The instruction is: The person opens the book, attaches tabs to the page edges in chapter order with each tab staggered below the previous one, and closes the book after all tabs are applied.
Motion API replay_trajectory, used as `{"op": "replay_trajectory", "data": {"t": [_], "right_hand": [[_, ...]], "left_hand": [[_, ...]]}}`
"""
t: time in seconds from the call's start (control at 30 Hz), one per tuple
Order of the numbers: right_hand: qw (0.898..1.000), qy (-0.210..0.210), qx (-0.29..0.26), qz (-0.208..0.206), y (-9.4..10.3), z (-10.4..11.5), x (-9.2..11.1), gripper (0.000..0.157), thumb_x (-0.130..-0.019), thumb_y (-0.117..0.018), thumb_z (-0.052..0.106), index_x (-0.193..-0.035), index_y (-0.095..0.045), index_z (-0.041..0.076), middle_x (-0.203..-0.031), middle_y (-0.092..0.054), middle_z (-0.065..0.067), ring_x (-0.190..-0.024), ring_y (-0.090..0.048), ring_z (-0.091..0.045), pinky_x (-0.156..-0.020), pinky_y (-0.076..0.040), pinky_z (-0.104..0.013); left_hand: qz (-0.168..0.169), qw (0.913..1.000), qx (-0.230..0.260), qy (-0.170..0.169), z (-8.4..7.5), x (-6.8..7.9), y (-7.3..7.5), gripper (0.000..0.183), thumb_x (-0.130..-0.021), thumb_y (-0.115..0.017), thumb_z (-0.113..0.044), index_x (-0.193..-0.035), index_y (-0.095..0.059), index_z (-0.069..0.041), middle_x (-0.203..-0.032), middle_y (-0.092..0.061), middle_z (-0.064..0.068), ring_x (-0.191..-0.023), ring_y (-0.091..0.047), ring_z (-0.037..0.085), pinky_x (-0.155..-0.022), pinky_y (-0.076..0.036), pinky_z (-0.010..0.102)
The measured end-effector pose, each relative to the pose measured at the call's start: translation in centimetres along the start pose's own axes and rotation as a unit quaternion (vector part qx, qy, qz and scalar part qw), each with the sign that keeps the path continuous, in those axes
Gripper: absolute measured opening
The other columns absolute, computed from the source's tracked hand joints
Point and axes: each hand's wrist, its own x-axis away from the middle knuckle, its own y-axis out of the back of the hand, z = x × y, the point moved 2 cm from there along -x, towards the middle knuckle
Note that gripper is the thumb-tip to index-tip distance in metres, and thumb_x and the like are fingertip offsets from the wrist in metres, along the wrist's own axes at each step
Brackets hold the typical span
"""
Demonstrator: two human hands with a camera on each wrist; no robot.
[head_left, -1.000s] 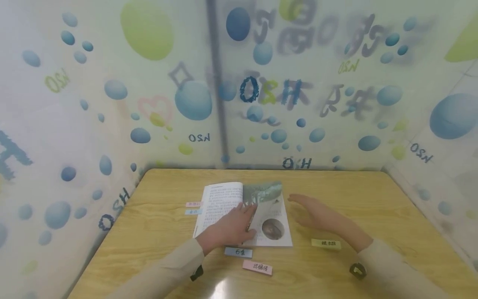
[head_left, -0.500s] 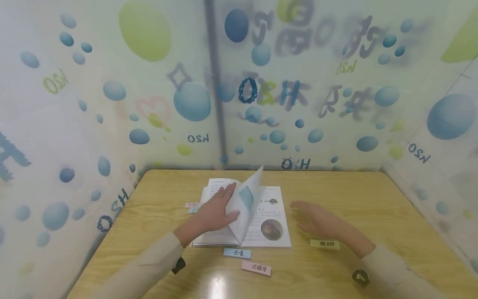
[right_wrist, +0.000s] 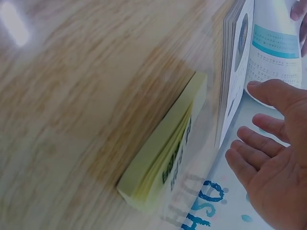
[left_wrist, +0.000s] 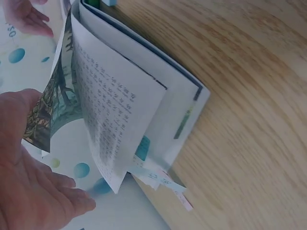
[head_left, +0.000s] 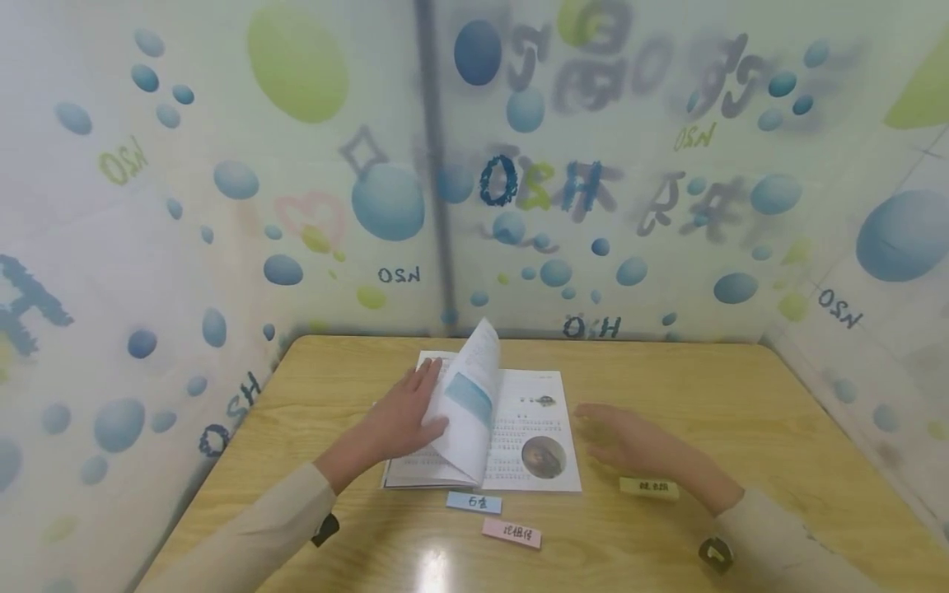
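Rests the left hand (head_left: 396, 420), straight-fingered and ungripping, against the raised page (head_left: 469, 412) of an open illustrated book (head_left: 530, 428) near mid-table (head_left: 667, 371); holds the right hand (head_left: 630, 441) relaxed, grasping nothing, just right of the book. Probably light, limp, easily creased paper; best pinched by the outer edge.

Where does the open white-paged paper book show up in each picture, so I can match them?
Head: the open white-paged paper book lies in the lower middle.
Left wrist: the book is large, above and left of centre, cut off at the top.
Right wrist: the book is at upper right, cut off at the top.
Shared landmark: the light-brown wood-grain table.
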Motion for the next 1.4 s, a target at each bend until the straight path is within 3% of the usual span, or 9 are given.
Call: {"op": "replay_trajectory", "data": {"t": [0.23, 0.4, 0.57, 0.83, 1.03, 1.17, 1.4], "right_hand": [[0.999, 0.037, -0.022, 0.004, -0.7, 0.1, 0.0, 0.054, -0.094, -0.071, 0.009, -0.142, -0.052, -0.006, -0.141, -0.055, -0.024, -0.13, -0.05, -0.044, -0.106, -0.04, -0.058], [0.999, 0.029, -0.034, 0.02, -1.2, 0.4, -0.2, 0.054, -0.094, -0.071, 0.011, -0.142, -0.052, -0.005, -0.141, -0.056, -0.022, -0.13, -0.051, -0.042, -0.107, -0.04, -0.058], [0.999, 0.014, -0.022, 0.03, -1.9, 1.0, -0.4, 0.052, -0.094, -0.072, 0.015, -0.141, -0.055, 0.0, -0.143, -0.055, -0.017, -0.133, -0.049, -0.037, -0.11, -0.038, -0.054], [0.998, 0.005, -0.028, 0.06, -3.3, 1.7, -1.3, 0.051, -0.093, -0.074, 0.02, -0.141, -0.058, 0.012, -0.145, -0.055, -0.009, -0.135, -0.049, -0.027, -0.11, -0.04, -0.047], [0.996, 0.035, -0.016, 0.078, -4.5, 2.7, -2.5, 0.044, -0.088, -0.079, 0.028, -0.13, -0.067, 0.022, -0.148, -0.052, -0.009, -0.133, -0.05, -0.028, -0.109, -0.041, -0.046], [0.995, 0.038, -0.013, 0.096, -4.8, 3.4, -2.8, 0.049, -0.085, -0.082, 0.03, -0.131, -0.067, 0.022, -0.15, -0.05, -0.008, -0.135, -0.048, -0.028, -0.111, -0.039, -0.044], [0.993, 0.044, -0.005, 0.11, -4.4, 4.3, -2.8, 0.053, -0.086, -0.082, 0.025, -0.135, -0.064, 0.016, -0.153, -0.047, -0.011, -0.139, -0.044, -0.03, -0.113, -0.036, -0.045]], "left_hand": [[0.001, 0.9997, -0.025, 0.008, 0.9, 1.1, -1.0, 0.087, -0.099, -0.065, -0.035, -0.158, -0.018, 0.007, -0.162, -0.016, 0.031, -0.146, -0.019, 0.049, -0.117, -0.023, 0.057], [-0.011, 0.9965, -0.069, -0.046, 0.8, 1.3, -2.5, 0.075, -0.099, -0.062, -0.026, -0.157, -0.027, 0.005, -0.158, -0.024, 0.033, -0.14, -0.025, 0.058, -0.11, -0.03, 0.066], [0.027, 0.9951, -0.053, -0.079, -0.2, 1.3, -3.6, 0.061, -0.102, -0.057, -0.016, -0.158, -0.035, -0.006, -0.161, -0.025, 0.025, -0.142, -0.022, 0.057, -0.11, -0.027, 0.069], [0.075, 0.9875, -0.066, -0.122, -1.5, 1.0, -4.6, 0.063, -0.098, -0.054, -0.007, -0.159, -0.037, -0.015, -0.165, -0.022, 0.015, -0.146, -0.017, 0.051, -0.113, -0.023, 0.066], [0.107, 0.9881, -0.045, -0.101, -1.9, 0.5, -5.1, 0.054, -0.104, -0.046, -0.018, -0.158, -0.04, -0.016, -0.166, -0.021, 0.011, -0.149, -0.013, 0.045, -0.115, -0.021, 0.063], [0.124, 0.9888, -0.029, -0.077, -2.1, -0.4, -5.3, 0.053, -0.106, -0.039, -0.027, -0.157, -0.041, -0.014, -0.166, -0.022, 0.011, -0.149, -0.013, 0.044, -0.116, -0.022, 0.061], [0.124, 0.9911, -0.022, -0.042, -3.0, -3.0, -5.1, 0.058, -0.107, -0.047, -0.037, -0.154, -0.042, -0.004, -0.164, -0.024, 0.016, -0.147, -0.017, 0.048, -0.116, -0.024, 0.059]]}}
